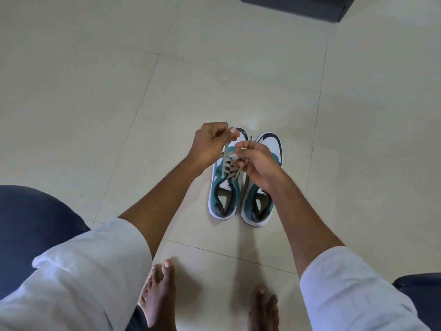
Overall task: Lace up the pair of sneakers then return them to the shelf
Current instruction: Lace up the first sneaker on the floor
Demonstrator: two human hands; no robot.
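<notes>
Two teal-and-white sneakers stand side by side on the tiled floor, toes pointing away from me. The left sneaker has a grey lace threaded through its eyelets. My left hand pinches one end of that lace and holds it taut above the toe. My right hand pinches the other lace end, which sticks up past my fingers. That hand covers the middle of the right sneaker, so its eyelets are hidden.
My bare feet rest on the floor just in front of me, and my knees in dark trousers sit at both lower corners. A dark piece of furniture stands at the top edge. Pale floor tiles surround the shoes.
</notes>
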